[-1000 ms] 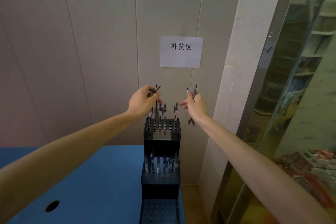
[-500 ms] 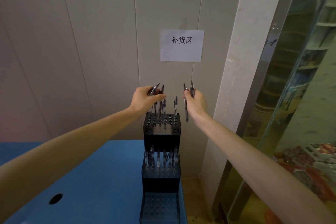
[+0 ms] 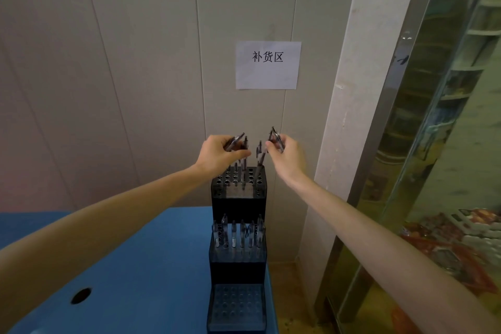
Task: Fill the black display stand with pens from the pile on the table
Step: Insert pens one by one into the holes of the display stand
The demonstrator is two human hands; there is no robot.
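The black display stand (image 3: 238, 225) is standing at the right edge of the blue table (image 3: 130, 266), against the pale panelled wall (image 3: 122, 62), and I am seeing it as three stepped tiers. The top tier is holding a few pens (image 3: 245, 160) upright in its holes, the middle tier is carrying a row of pens (image 3: 238, 233), and the lowest tier is showing only holes.

I am holding both arms out over the top tier. My left hand (image 3: 219, 154) is curling around a small bundle of pens (image 3: 235, 141), their ends sticking up past the thumb, with the fingertips hanging just above the standing pens. My right hand (image 3: 287, 156) is gripping another few pens (image 3: 276, 138) that are slanting up to the left, just beside a pen (image 3: 260, 154) leaning in the right-hand holes.

A paper sign (image 3: 268, 65) is hanging on the wall above. A round hole (image 3: 80, 295) is showing in the table near me.
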